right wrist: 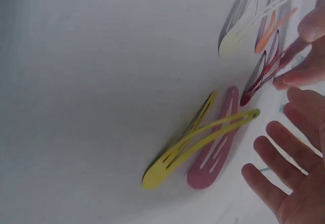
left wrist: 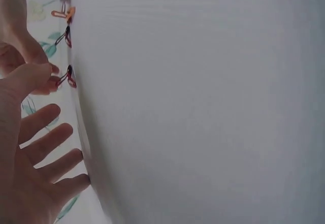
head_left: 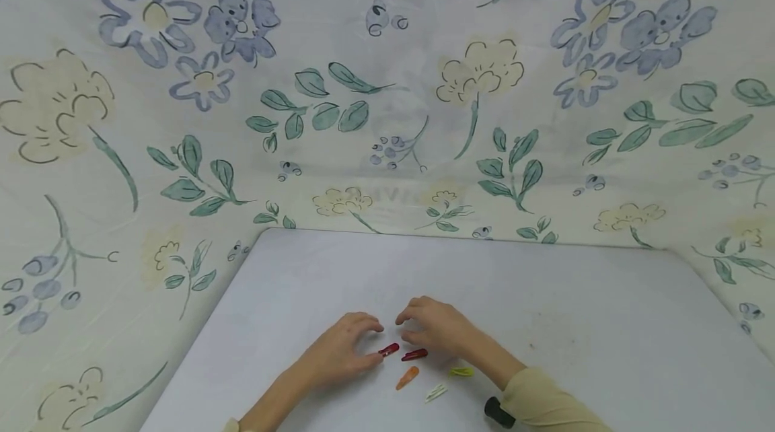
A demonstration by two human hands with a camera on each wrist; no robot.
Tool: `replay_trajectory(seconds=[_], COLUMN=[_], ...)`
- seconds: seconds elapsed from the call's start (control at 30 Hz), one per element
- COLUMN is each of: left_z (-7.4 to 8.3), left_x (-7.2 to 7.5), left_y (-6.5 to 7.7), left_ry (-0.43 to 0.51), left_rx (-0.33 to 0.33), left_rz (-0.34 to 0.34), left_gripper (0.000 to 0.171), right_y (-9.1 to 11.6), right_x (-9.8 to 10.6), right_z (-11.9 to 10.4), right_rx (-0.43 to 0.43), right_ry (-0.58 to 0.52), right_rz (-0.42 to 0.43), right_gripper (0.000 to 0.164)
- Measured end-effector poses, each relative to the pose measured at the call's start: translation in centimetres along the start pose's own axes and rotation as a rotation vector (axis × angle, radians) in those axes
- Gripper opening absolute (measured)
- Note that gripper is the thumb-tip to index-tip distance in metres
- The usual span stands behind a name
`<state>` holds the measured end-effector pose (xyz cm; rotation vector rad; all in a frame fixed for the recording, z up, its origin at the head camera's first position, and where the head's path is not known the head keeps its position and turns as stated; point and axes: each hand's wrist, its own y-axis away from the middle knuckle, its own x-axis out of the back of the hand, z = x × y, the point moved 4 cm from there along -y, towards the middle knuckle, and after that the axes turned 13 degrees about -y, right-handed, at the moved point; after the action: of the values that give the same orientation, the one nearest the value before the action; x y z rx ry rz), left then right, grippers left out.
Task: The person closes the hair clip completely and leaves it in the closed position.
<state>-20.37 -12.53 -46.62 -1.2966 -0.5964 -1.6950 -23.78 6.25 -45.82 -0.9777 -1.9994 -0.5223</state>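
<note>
My left hand (head_left: pixel 346 351) is just left of a red snap hair clip (head_left: pixel 389 350), its thumb tip right at the clip's end and its other fingers spread. To the right, my right hand (head_left: pixel 437 326) hovers over the table with relaxed fingers apart, behind a dark red hair clip (head_left: pixel 414 354). Nearer lie an orange hair clip (head_left: pixel 408 378), a yellow one (head_left: pixel 462 372) and a cream one (head_left: pixel 436 392). The right wrist view shows the yellow clip (right wrist: pixel 167 163) standing sprung apart, crossing a mauve clip (right wrist: pixel 203 173).
A white table (head_left: pixel 303 270) lies under the clips. Flower-patterned cloth (head_left: pixel 412 95) rises behind and at both sides. A black cylinder-shaped device (head_left: pixel 499 412) sits at the right sleeve's cuff. Small brownish marks (head_left: pixel 533 344) dot the table at right.
</note>
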Motion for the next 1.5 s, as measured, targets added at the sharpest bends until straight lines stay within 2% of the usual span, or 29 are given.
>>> replay_trajectory(seconds=[0.47, 1.03, 1.5], left_z=[1.1, 1.5, 1.4], left_x=[-0.9, -1.0, -1.2], left_y=[-0.7, -0.9, -0.6], left_ry=[-0.059, -0.116, -0.146], left_rx=[-0.012, 0.008, 0.020], left_rz=[0.099, 0.157, 0.136], left_gripper=[0.013, 0.010, 0.011], right_y=[-0.8, -1.0, -1.0], right_x=[-0.9, -1.1, -1.8], right_z=[-0.8, -1.3, -1.8], right_rx=[0.031, 0.095, 0.086], right_ry=[0.058, 0.089, 0.122], right_rz=[-0.032, -0.017, -0.016], right_gripper=[0.011, 0.005, 0.008])
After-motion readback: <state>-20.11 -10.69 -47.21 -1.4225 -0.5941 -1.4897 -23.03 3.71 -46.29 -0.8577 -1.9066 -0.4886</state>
